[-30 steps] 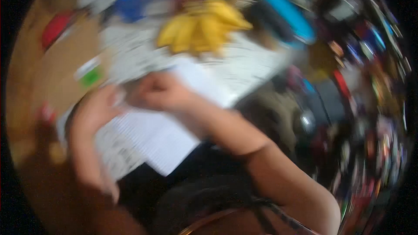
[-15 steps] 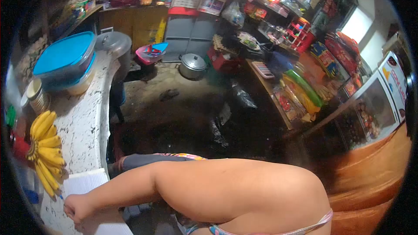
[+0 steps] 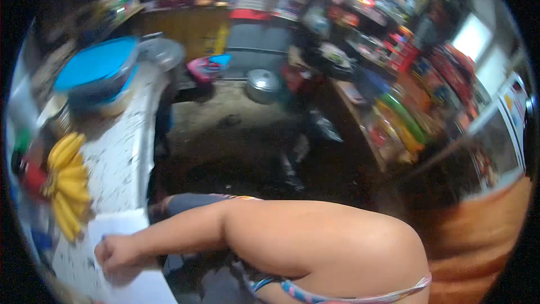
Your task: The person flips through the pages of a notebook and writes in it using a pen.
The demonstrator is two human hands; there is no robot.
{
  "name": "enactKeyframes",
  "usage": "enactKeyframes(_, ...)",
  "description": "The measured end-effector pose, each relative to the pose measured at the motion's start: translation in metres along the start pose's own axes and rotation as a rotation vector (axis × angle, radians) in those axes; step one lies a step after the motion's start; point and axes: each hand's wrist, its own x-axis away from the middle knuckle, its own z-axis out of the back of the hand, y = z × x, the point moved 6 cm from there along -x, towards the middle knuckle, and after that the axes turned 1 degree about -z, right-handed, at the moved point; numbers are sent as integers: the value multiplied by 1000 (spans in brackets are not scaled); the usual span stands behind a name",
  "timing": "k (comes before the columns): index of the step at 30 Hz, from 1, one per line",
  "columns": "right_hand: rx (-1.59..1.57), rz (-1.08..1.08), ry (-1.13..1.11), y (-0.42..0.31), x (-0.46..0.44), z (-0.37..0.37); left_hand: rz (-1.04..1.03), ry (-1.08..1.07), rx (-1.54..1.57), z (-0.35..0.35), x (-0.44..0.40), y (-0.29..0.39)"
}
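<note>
My right hand (image 3: pixel 117 253) rests on a white sheet of paper (image 3: pixel 121 223) at the lower left, its fingers curled together; a small blue bit shows at the fingers, too blurred to name. Under the paper is the white, dark-flecked counter (image 3: pixel 115 163). Just beyond the hand lies a bunch of yellow bananas (image 3: pixel 72 183). My left hand cannot be made out; at most a sliver of skin shows at the bottom edge.
A container with a blue lid (image 3: pixel 98 65) stands at the counter's far end, near stacked cups (image 3: pixel 58 115). A lidded metal pot (image 3: pixel 262 85) is on the floor. Packets (image 3: pixel 399 124) lie on the right-hand table, before an orange cloth (image 3: pixel 478 242).
The view swung sharply right from the counter to the room, then shifted slightly, so the surroundings sit a little further right. My left hand has left the view. My right hand stays at the paper.
</note>
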Motion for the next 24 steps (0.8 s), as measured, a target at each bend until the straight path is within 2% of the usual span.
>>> enactKeyframes(2, 266, 185, -12, 4, -8, 13, 53, 76, 49, -19, -24, -42)
enactKeyframes(3, 222, 251, -64, -6, -3, 12, 87, 110, 60, -26, -28, -54)
enactKeyframes(4, -99, 112, -119, -12, 8, 4, 111, 142, 38, -29, -25, -62)
enactKeyframes(5, -58, 142, -113, -25, 9, 2, 137, 99, 57, -26, -23, -55)
enactKeyframes(6, -21, -50, -4, -24, 17, 7, 188, 130, 28, -22, -18, -43)
enactKeyframes(7, 68, -32, -17, -22, 15, 12, 216, 70, -34, -14, -15, -28)
enactKeyframes(9, 196, -116, 141, -27, 17, 2, 68, 122, 52, -10, -12, -26)
enactKeyframes(10, 323, 145, -58, -34, 8, 1, 45, 108, 9, -9, -12, -25)
enactKeyframes(12, 453, 5, -1, -41, 6, -13, -52, 180, 41, -3, -4, -21)
enactKeyframes(14, 342, 33, -138, -56, 7, -37, -51, 195, 65, -2, 3, -16)
enactKeyframes(19, 555, 75, -188, -38, -16, -47, -26, 162, 65, -2, 0, -20)
enactKeyframes(24, 591, -52, -155, -17, -17, -47, -30, 172, 65, -3, -2, -20)
